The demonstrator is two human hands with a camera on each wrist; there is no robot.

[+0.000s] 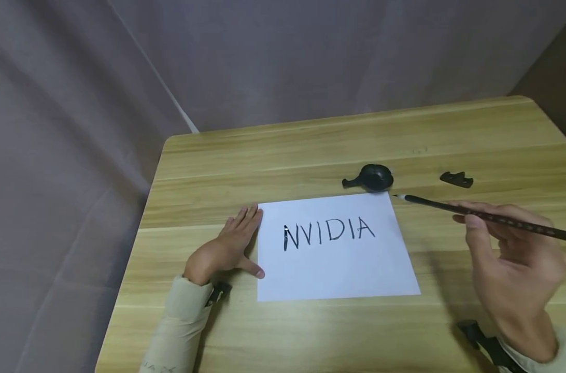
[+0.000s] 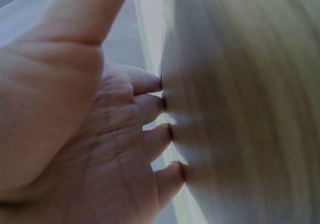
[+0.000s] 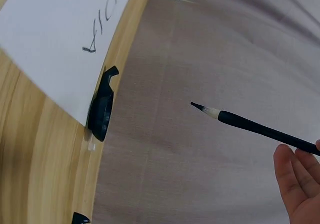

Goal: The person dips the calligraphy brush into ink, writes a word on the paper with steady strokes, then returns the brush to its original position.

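Note:
A white sheet of paper [image 1: 339, 274] lies on the table, lettered "NVIDIA" in black ink; the first stroke of the N is thick and glossy. My left hand [image 1: 229, 246] rests at the sheet's left edge, fingers extended and thumb tip on the paper. In the left wrist view its fingertips [image 2: 162, 134] press down on the surface. My right hand [image 1: 521, 259] pinches a dark-handled writing brush [image 1: 432, 204] between thumb and fingers, right of the sheet. The brush's black-inked tip points left, held above the table in the right wrist view.
A black ink dish [image 1: 376, 178] with a short handle stands at the sheet's top right corner. Farther right lies a small dark brush rest [image 1: 456, 179]. The wooden table [image 1: 283, 150] has its far edge against a grey curtain [image 1: 283, 62].

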